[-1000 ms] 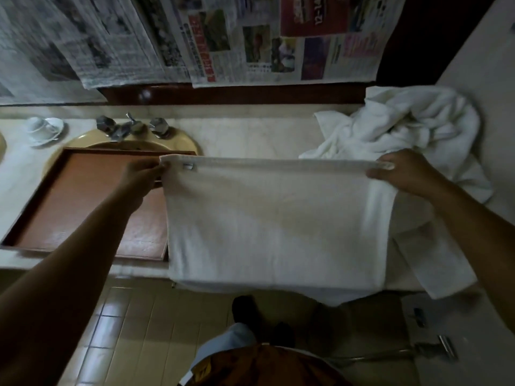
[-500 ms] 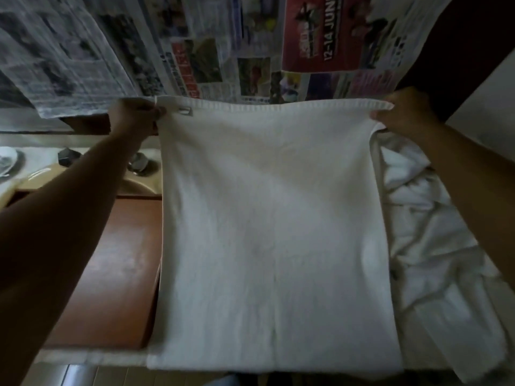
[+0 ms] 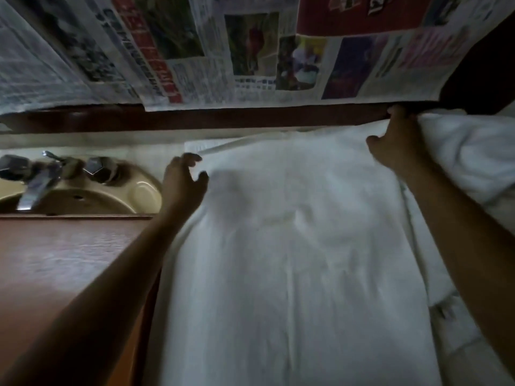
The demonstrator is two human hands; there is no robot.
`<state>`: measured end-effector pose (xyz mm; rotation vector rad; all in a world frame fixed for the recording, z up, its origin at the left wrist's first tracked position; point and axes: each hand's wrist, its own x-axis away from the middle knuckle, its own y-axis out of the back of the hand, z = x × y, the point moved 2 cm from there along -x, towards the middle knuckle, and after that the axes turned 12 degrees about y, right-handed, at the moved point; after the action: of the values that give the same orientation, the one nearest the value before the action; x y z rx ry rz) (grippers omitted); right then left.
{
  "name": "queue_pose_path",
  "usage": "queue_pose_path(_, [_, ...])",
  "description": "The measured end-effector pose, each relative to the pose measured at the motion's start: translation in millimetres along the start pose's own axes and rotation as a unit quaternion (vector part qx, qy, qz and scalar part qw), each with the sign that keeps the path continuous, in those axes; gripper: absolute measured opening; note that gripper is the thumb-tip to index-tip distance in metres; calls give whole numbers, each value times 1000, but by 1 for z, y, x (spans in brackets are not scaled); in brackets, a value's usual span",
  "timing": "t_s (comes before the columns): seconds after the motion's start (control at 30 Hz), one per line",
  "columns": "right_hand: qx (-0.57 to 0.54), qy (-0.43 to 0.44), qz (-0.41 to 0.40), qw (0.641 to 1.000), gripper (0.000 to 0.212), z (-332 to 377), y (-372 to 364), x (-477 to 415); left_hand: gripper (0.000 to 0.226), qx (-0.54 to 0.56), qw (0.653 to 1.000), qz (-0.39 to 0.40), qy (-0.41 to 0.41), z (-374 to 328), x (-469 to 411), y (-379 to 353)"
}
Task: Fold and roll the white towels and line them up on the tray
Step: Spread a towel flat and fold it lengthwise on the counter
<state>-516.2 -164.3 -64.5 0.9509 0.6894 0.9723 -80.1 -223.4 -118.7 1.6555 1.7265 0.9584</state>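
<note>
- My left grip [image 3: 182, 185] sits at the far left corner of the white towel [image 3: 292, 260]. Its fingers are loosely curled and the thumb stands apart from them, with nothing pinched between. The fingertips reach the towel's far hem.
- My right grip [image 3: 395, 143] is at the far right corner of the same towel, back of the hand toward me and fingers curled under. I cannot tell whether it pinches cloth, since blur and the hand itself hide the fingertips.
- The towel lies spread flat on the worktop [image 3: 139, 147], stretching from the two grips back toward me, between my forearms.
- A heap of white towels [image 3: 459, 157] lies just right of the right grip, touching it.
- The brown tray [image 3: 55, 260] lies just left of the towel, under my left forearm, over the sink [image 3: 97, 199].
</note>
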Motion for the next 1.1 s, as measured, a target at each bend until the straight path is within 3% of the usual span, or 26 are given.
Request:
queue_pose_path(0.07, [-8,75,-53,996,64,22,-11,42,41,-43,997,28,-62,0,39,-23])
queue_pose_path(0.13, [-34,147,-54,987,61,51,-41,103,51,-91,989,43,-107,-3,74,-48])
queue_pose_path(0.27, [54,263,67,961,66,77,-124,228,65,-174,959,109,-197,9,126,-88])
queue_pose_path(0.33, [95,296,92,946,65,60,-138,234,66,-191,953,115,-207,26,124,-88])
queue_pose_path(0.53, [115,316,74,939,58,34,-122,198,67,-180,976,81,-89,69,104,-56])
queue_pose_path(0.67, [31,260,43,964,61,46,-105,276,67,-159,976,68,-132,63,183,-49])
queue_pose_path(0.8, [101,250,105,957,65,29,-120,360,69,-183,966,119,-140,69,268,-68])
queue_pose_path(1.03, [113,236,78,962,65,-25,-94,376,67,-215,964,98,-123,109,283,-43])
queue_pose_path(1.1, [110,227,79,964,69,-25,-89,386,66,-205,969,54,-123,116,287,-26])
